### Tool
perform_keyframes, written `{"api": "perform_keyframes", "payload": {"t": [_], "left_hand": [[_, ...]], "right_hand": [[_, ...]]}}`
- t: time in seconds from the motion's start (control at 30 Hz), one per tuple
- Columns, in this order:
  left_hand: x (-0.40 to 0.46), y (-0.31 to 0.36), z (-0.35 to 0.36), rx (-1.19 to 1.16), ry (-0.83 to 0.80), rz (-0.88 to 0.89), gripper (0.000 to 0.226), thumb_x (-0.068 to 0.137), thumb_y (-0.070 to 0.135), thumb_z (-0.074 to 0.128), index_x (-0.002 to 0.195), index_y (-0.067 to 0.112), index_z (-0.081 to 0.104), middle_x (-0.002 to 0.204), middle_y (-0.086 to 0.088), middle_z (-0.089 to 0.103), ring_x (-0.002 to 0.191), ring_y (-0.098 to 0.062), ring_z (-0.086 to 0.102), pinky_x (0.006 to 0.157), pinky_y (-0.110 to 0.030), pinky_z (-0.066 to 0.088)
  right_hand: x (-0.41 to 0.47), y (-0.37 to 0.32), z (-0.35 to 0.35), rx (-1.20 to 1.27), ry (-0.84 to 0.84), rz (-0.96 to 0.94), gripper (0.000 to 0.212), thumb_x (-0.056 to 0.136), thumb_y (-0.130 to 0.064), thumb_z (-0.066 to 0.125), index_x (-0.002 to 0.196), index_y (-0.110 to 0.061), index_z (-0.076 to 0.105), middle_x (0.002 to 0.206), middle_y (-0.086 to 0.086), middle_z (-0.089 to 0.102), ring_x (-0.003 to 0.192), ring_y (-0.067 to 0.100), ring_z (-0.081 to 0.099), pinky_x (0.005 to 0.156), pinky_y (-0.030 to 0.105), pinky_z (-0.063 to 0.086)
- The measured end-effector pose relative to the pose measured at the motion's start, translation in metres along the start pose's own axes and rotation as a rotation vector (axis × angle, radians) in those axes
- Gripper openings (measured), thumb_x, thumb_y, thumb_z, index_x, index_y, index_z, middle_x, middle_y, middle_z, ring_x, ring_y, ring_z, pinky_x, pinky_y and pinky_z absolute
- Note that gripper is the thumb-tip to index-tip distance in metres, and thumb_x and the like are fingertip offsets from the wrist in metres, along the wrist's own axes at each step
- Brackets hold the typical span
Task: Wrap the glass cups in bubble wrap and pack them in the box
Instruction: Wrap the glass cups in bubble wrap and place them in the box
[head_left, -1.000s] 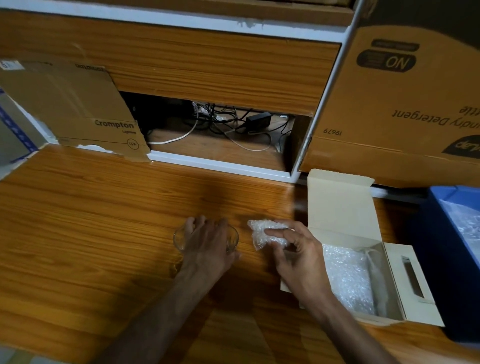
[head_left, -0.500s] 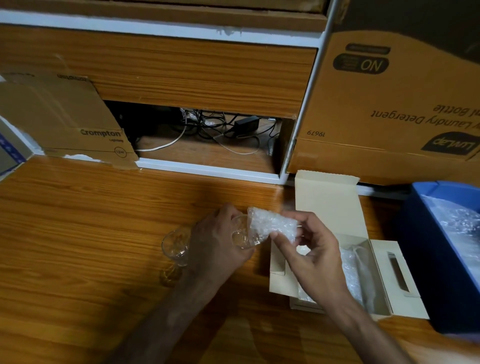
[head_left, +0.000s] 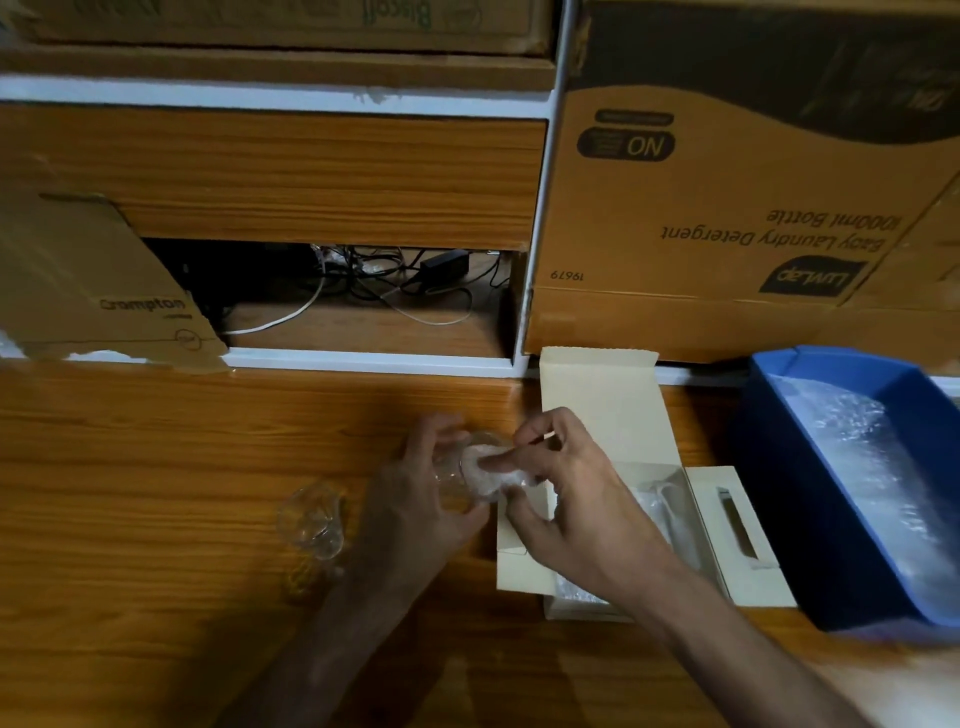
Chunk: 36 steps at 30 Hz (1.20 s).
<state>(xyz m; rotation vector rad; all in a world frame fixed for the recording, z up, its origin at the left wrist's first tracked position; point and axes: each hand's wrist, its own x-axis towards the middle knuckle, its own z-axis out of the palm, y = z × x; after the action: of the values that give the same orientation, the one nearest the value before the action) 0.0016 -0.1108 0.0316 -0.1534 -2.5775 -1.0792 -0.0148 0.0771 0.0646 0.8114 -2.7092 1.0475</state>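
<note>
Glass, clear and bare: a second cup (head_left: 311, 522) sits unwrapped on the wood desk (head_left: 130, 493) left of the grip. Left hand (head_left: 415, 499) clasps the held cup (head_left: 452, 470); right hand (head_left: 566, 493) pinches a bubble wrap wad (head_left: 488, 475) against its mouth. Wrapping barely begun. Right of the grip, the cream box (head_left: 597, 405) is open, wrap already inside.

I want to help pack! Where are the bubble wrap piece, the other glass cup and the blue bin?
bubble wrap piece (head_left: 485, 473), head view, crumpled middle.
glass cup (head_left: 311, 522), head view, clear side.
blue bin (head_left: 779, 499), head view, outer left wall.
</note>
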Motion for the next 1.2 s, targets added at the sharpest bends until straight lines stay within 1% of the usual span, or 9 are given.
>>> {"api": "perform_keyframes", "payload": {"t": [0.17, 0.3, 0.4, 0.63, 0.7, 0.8, 0.97, 1.1, 1.2], "left_hand": [[-0.004, 0.002, 0.004, -0.021, 0.028, 0.04, 0.075, 0.068, 0.028, 0.095, 0.128, 0.032, 0.049, 0.121, 0.012, 0.064, 0.107, 0.0, 0.064, 0.08, -0.005, 0.052], [-0.005, 0.001, 0.004, -0.049, 0.062, 0.053, 0.075, 0.067, 0.028, 0.096, 0.127, 0.029, 0.051, 0.12, 0.008, 0.065, 0.107, -0.006, 0.066, 0.082, -0.014, 0.058], [-0.007, 0.002, 0.003, -0.064, 0.07, 0.052, 0.074, 0.065, 0.026, 0.097, 0.126, 0.025, 0.053, 0.118, 0.01, 0.064, 0.105, -0.004, 0.065, 0.083, -0.01, 0.055], [-0.013, 0.009, 0.006, -0.125, 0.088, 0.043, 0.071, 0.065, 0.024, 0.096, 0.123, 0.022, 0.056, 0.111, 0.015, 0.063, 0.107, 0.005, 0.062, 0.082, -0.008, 0.053], [-0.013, 0.01, 0.006, -0.171, 0.107, 0.036, 0.068, 0.065, 0.022, 0.096, 0.121, 0.018, 0.057, 0.109, 0.019, 0.062, 0.11, 0.008, 0.06, 0.081, -0.007, 0.052], [-0.013, 0.007, 0.007, -0.181, 0.119, 0.021, 0.069, 0.063, 0.016, 0.097, 0.12, 0.017, 0.058, 0.109, 0.021, 0.06, 0.111, 0.011, 0.059, 0.08, -0.004, 0.05], [-0.015, 0.003, 0.006, -0.072, 0.093, 0.031, 0.073, 0.061, 0.021, 0.098, 0.122, 0.021, 0.057, 0.111, 0.015, 0.06, 0.102, 0.014, 0.056, 0.081, 0.0, 0.045], [-0.015, 0.001, 0.005, -0.105, 0.078, 0.007, 0.069, 0.065, 0.022, 0.096, 0.122, 0.022, 0.058, 0.113, 0.013, 0.065, 0.102, 0.009, 0.061, 0.079, -0.003, 0.05], [-0.013, -0.001, 0.005, -0.137, 0.094, -0.007, 0.067, 0.068, 0.022, 0.095, 0.123, 0.025, 0.056, 0.115, 0.012, 0.067, 0.106, 0.007, 0.063, 0.079, -0.008, 0.054]], "right_hand": [[0.003, -0.006, 0.0, -0.031, 0.087, 0.052, 0.022, 0.088, -0.031, 0.077, 0.107, -0.035, 0.067, 0.101, -0.017, 0.063, 0.089, 0.003, 0.061, 0.07, 0.028, 0.057], [0.003, -0.007, -0.004, -0.046, 0.134, 0.111, 0.019, 0.085, -0.034, 0.082, 0.099, -0.033, 0.069, 0.09, -0.018, 0.069, 0.078, 0.002, 0.064, 0.06, 0.019, 0.051], [0.001, -0.009, -0.003, -0.031, 0.097, 0.095, 0.016, 0.089, -0.032, 0.078, 0.104, -0.029, 0.075, 0.098, -0.016, 0.073, 0.077, 0.001, 0.065, 0.064, 0.012, 0.047], [0.003, -0.016, -0.003, -0.003, 0.025, 0.078, 0.015, 0.096, -0.027, 0.065, 0.106, -0.031, 0.076, 0.102, -0.016, 0.072, 0.083, 0.004, 0.065, 0.07, 0.029, 0.058], [0.003, -0.019, -0.005, -0.024, -0.034, 0.044, 0.022, 0.097, -0.021, 0.06, 0.106, -0.032, 0.076, 0.106, -0.016, 0.069, 0.087, 0.003, 0.064, 0.071, 0.028, 0.058], [0.002, -0.022, -0.005, -0.167, -0.037, 0.001, 0.028, 0.096, -0.02, 0.062, 0.112, -0.038, 0.075, 0.108, -0.016, 0.065, 0.094, 0.003, 0.062, 0.071, 0.024, 0.055], [0.01, -0.03, -0.007, -0.285, -0.013, 0.034, 0.016, 0.093, -0.033, 0.071, 0.107, -0.038, 0.076, 0.105, -0.014, 0.073, 0.094, 0.011, 0.068, 0.075, 0.028, 0.054], [0.009, -0.028, -0.006, -0.347, -0.088, -0.074, 0.02, 0.088, -0.021, 0.07, 0.101, -0.033, 0.079, 0.11, -0.01, 0.07, 0.095, 0.015, 0.067, 0.077, 0.032, 0.057], [0.001, -0.023, -0.003, -0.32, -0.065, -0.121, 0.027, 0.088, -0.018, 0.06, 0.102, -0.034, 0.076, 0.111, -0.014, 0.069, 0.09, 0.013, 0.058, 0.078, 0.033, 0.051]]}}
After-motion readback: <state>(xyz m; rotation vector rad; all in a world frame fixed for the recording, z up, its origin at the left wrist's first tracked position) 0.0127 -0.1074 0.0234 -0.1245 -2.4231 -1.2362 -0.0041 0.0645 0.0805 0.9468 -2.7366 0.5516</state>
